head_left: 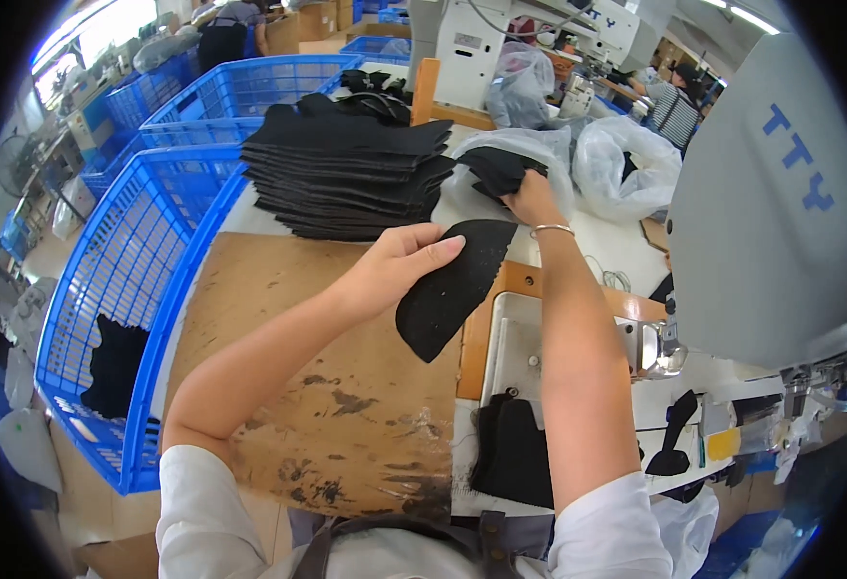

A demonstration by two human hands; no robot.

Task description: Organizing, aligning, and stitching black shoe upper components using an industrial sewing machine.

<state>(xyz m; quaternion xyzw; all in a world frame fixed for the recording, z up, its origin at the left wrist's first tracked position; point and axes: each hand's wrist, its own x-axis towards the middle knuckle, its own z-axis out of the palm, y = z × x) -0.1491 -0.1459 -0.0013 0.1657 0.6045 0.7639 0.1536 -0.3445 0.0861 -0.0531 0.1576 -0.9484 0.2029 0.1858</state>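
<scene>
My left hand pinches a curved black fabric piece between thumb and fingers, above a brown cardboard sheet. Farther off to the right, my right hand is closed on the edge of some black fabric pieces in an open clear plastic bag; its fingertips are partly hidden. Just beyond my left hand rises a tall stack of black fabric panels. Another black fabric piece lies near the table's front edge, left of my right forearm.
A grey sewing machine head fills the right side, its metal work plate under my right forearm. Blue plastic crates stand along the left. The worn cardboard sheet covers the near table. Another plastic bag sits at the back. Other people work farther away.
</scene>
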